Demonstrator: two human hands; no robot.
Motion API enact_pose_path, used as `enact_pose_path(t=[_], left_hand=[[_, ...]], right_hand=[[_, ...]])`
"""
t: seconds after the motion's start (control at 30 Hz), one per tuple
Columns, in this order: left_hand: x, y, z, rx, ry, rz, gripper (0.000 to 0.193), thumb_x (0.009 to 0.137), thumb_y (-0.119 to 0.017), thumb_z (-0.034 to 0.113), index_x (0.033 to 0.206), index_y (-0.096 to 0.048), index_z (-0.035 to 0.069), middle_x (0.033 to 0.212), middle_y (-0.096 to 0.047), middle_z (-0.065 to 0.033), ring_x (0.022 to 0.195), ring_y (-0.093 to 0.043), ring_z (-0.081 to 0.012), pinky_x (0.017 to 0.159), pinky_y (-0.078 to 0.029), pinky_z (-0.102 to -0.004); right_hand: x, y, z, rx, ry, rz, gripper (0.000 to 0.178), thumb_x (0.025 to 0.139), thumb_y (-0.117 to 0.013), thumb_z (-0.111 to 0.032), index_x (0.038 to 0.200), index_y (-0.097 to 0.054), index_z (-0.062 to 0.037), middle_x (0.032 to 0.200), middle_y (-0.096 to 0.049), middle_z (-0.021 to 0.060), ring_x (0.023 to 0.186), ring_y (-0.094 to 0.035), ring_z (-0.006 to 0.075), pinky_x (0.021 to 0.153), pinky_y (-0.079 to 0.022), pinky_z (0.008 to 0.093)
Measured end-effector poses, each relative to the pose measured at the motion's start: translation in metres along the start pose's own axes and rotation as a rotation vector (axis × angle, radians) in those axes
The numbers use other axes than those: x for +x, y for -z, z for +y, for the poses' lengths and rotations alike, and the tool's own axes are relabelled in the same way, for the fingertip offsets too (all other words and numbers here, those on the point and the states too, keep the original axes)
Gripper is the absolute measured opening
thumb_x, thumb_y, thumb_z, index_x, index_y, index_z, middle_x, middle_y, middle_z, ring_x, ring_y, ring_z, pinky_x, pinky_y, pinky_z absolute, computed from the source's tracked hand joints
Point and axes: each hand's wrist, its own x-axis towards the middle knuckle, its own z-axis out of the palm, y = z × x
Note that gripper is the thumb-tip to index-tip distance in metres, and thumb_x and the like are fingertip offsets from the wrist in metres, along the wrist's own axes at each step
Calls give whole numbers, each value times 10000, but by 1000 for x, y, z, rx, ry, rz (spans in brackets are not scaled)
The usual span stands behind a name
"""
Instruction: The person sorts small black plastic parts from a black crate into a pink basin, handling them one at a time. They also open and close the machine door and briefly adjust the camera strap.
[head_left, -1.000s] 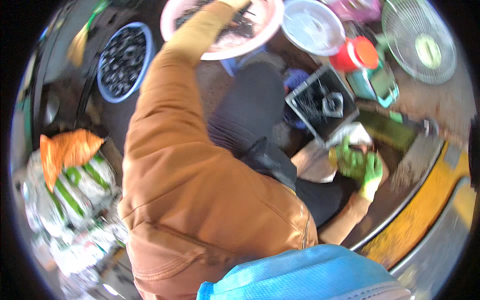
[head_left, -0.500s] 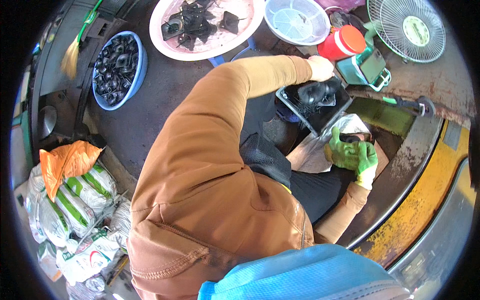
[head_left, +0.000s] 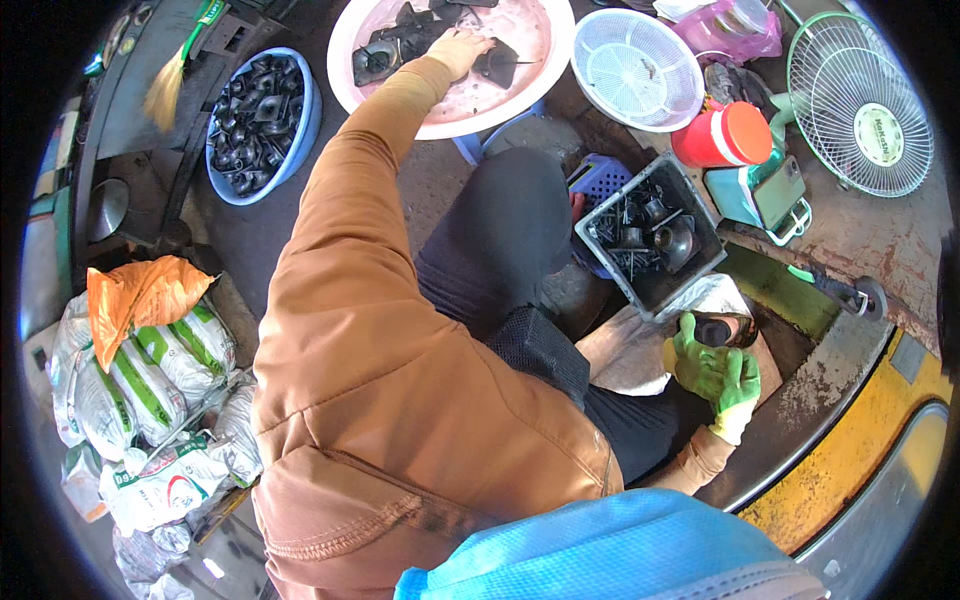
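My bare left hand (head_left: 458,52) reaches into a pink basin (head_left: 345,60), fingers stretched over black moulded parts (head_left: 415,45) and beside a square-based one (head_left: 497,65). My right hand (head_left: 712,368), in a green glove, is curled near the machine's edge. A small tan piece (head_left: 669,355) shows beside its fingers; what it grips is mostly hidden. A dark round piece (head_left: 713,331) lies just beyond the glove, by a whitish cloth (head_left: 630,350). Between my hands stands a grey crate (head_left: 655,300) of black funnel-shaped parts (head_left: 674,243) and thin scraps.
Far left, a blue basin (head_left: 314,125) is full of black parts. A white strainer basket (head_left: 640,70), a red-topped jug (head_left: 725,135), a phone (head_left: 778,195) and a fan (head_left: 860,110) stand far right. Stacked sacks (head_left: 150,400) lie left; a yellow machine edge (head_left: 830,470) runs along the right.
My left hand has moved from the crate leftward to the pink basin. A black rounded part by that hand now lies in the crate. The gloved right hand stays in about the same place.
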Motion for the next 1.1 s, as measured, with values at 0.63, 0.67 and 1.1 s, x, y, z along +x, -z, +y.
enact_pose_path(t=[0.63, 0.67, 1.1], left_hand=[[65, -5, 18, -805, 549, -189, 773, 706, -623, 403, 1331, -406, 5, 1309, -489, -171, 1169, -504, -303, 980, -397, -357], [65, -6, 21, -727, 512, -168, 722, 722, -611, 370, 1320, -426, 10, 1299, -502, -160, 1166, -507, -298, 976, -400, -357], [28, -24, 26, -778, 782, -15, 661, 766, -672, 149, 1301, -293, 64, 1035, -598, -283, 1014, -588, -371, 878, -453, -426]], right_hand=[[6, -2, -9, 131, -211, -24, 242, 895, -582, -269, 901, -628, -31, 838, -646, 49, 749, -569, 129, 665, -454, 280], [7, -1, -6, 126, -212, -25, 242, 896, -581, -266, 900, -628, -29, 838, -646, 51, 751, -568, 128, 667, -454, 281], [-1, 0, -16, 228, -186, -50, 230, 906, -567, -254, 891, -619, -31, 831, -642, 44, 751, -568, 128, 659, -451, 283]])
